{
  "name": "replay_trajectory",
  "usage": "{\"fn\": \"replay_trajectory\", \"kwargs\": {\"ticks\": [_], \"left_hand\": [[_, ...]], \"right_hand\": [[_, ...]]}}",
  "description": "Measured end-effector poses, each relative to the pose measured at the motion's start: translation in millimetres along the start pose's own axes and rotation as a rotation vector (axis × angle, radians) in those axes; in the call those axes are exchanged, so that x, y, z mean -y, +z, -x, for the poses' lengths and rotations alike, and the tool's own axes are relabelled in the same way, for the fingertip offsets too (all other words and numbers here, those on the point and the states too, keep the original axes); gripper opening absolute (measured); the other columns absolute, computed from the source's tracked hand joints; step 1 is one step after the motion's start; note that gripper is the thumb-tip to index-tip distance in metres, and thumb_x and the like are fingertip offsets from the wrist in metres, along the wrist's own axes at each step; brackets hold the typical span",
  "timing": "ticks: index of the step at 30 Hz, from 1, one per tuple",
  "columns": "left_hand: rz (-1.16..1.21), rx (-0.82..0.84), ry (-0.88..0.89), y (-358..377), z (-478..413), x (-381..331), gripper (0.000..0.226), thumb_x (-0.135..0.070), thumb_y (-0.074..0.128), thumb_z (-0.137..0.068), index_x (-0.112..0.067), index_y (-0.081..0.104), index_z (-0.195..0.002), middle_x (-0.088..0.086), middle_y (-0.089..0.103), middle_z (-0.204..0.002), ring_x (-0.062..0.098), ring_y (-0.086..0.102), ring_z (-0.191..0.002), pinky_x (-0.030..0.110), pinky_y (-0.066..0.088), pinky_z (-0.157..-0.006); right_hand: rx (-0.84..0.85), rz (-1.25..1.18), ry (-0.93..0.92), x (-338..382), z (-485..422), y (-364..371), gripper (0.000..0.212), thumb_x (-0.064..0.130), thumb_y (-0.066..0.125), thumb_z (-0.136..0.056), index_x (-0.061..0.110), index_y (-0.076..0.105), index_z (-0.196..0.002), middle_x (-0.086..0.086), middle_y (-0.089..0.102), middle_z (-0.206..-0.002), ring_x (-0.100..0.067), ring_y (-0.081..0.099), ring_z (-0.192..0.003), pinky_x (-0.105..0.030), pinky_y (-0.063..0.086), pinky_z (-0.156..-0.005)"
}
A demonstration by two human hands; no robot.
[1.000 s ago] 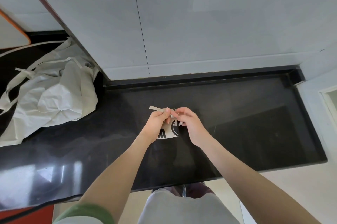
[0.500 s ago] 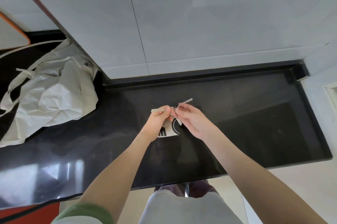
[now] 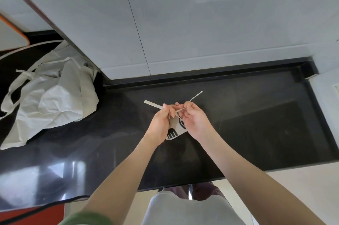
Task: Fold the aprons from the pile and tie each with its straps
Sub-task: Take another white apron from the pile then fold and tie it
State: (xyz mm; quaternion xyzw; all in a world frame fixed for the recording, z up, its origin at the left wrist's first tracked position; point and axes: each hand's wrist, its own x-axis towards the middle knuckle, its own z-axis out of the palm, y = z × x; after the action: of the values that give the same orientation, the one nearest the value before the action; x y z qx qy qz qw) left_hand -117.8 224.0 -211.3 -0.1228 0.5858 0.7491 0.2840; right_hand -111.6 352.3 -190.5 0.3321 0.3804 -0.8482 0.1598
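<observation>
Folded apron above glossy black tabletop.
Left hand and right hand each pinch a flat pale strap; possibly knotted between, unclear. Crumpled pile lies left.

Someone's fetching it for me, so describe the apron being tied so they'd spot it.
On the black countertop below the grey wall, near its middle, the left hand and right hand hold a small folded apron, each pinching a strap. Unlike the loose crumpled apron pile at far left, it's compact with black print.
</observation>
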Motion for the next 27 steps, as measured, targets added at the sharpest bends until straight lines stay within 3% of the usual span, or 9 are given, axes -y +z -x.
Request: {"fn": "replay_trajectory", "kwargs": {"ticks": [4,9,11,13,17,20,22,25,27], "left_hand": [[0.092,-0.012,-0.018,-1.3,0.2,-0.3,0.060,-0.033,0.022,-0.106,-0.017,0.042,-0.052,0.006,0.058,-0.091,0.019,0.056,-0.096,0.035,0.042,-0.099],[0.388,-0.104,-0.027,-11.0,-2.4,8.1,0.066,-0.034,0.024,-0.105,-0.017,0.046,-0.045,0.003,0.056,-0.067,0.020,0.061,-0.088,0.037,0.041,-0.101],[0.423,-0.101,-0.043,-15.4,-3.6,9.0,0.064,-0.032,0.024,-0.106,-0.017,0.040,-0.046,0.002,0.044,-0.055,0.020,0.058,-0.079,0.036,0.040,-0.097],[0.385,-0.089,-0.062,-15.6,-3.8,10.9,0.063,-0.031,0.024,-0.106,-0.018,0.038,-0.046,0.000,0.034,-0.051,0.019,0.049,-0.070,0.032,0.039,-0.090],[0.292,-0.105,-0.092,-8.2,-5.9,8.0,0.059,-0.031,0.027,-0.106,-0.016,0.037,-0.050,0.000,0.031,-0.051,0.017,0.047,-0.064,0.031,0.040,-0.085],[0.237,-0.058,-0.064,-4.6,-2.7,7.2,0.058,-0.034,0.022,-0.106,-0.009,0.047,-0.060,0.004,0.050,-0.060,0.017,0.060,-0.075,0.034,0.045,-0.091],[0.207,-0.026,-0.064,-1.1,1.0,5.3,0.059,-0.035,0.020,-0.105,-0.006,0.056,-0.069,0.005,0.062,-0.073,0.018,0.064,-0.084,0.034,0.048,-0.092],[0.248,0.028,-0.118,8.0,4.4,-2.7,0.053,-0.037,0.025,-0.105,-0.006,0.064,-0.088,0.007,0.064,-0.084,0.020,0.064,-0.084,0.033,0.050,-0.088],[0.277,0.029,-0.170,14.6,5.3,-9.6,0.049,-0.037,0.029,-0.104,-0.005,0.062,-0.089,0.006,0.065,-0.079,0.018,0.064,-0.079,0.031,0.052,-0.081]], "right_hand": [[-0.024,-0.079,0.026,-1.2,-7.4,3.3,0.033,0.011,0.036,-0.104,0.004,0.051,-0.075,-0.011,0.060,-0.088,-0.020,0.062,-0.100,-0.029,0.053,-0.080],[-0.096,-0.327,-0.019,-0.2,-22.6,-11.0,0.034,0.003,0.035,-0.103,0.006,0.049,-0.071,-0.006,0.056,-0.064,-0.019,0.065,-0.074,-0.037,0.052,-0.082],[-0.129,-0.362,-0.036,4.6,-27.1,-25.1,0.038,-0.002,0.026,-0.102,0.009,0.045,-0.071,-0.002,0.046,-0.053,-0.014,0.051,-0.052,-0.031,0.050,-0.069],[-0.145,-0.294,-0.022,7.0,-27.9,-32.3,0.039,-0.005,0.019,-0.099,0.012,0.040,-0.071,0.001,0.037,-0.052,-0.011,0.033,-0.043,-0.023,0.037,-0.050],[-0.084,0.166,-0.120,12.2,-19.4,-36.9,0.027,0.006,0.037,-0.103,0.009,0.046,-0.077,0.000,0.035,-0.064,-0.007,0.027,-0.046,-0.020,0.026,-0.046],[0.094,0.816,-0.184,19.1,-7.1,-31.6,0.005,0.018,0.063,-0.092,0.018,0.058,-0.093,0.001,0.047,-0.071,-0.007,0.042,-0.058,-0.020,0.037,-0.055],[0.161,1.130,-0.172,15.4,-3.3,-24.9,0.020,0.024,0.071,-0.085,0.025,0.059,-0.100,0.000,0.051,-0.074,-0.006,0.049,-0.066,-0.021,0.043,-0.065],[0.088,1.229,-0.176,4.2,1.0,-14.4,0.019,0.025,0.069,-0.087,0.020,0.058,-0.101,0.003,0.054,-0.074,-0.009,0.054,-0.069,-0.024,0.047,-0.069],[0.062,1.275,-0.177,-2.4,2.6,-14.0,0.011,0.024,0.067,-0.089,0.014,0.063,-0.092,-0.001,0.060,-0.078,-0.014,0.059,-0.075,-0.027,0.050,-0.075]]}}
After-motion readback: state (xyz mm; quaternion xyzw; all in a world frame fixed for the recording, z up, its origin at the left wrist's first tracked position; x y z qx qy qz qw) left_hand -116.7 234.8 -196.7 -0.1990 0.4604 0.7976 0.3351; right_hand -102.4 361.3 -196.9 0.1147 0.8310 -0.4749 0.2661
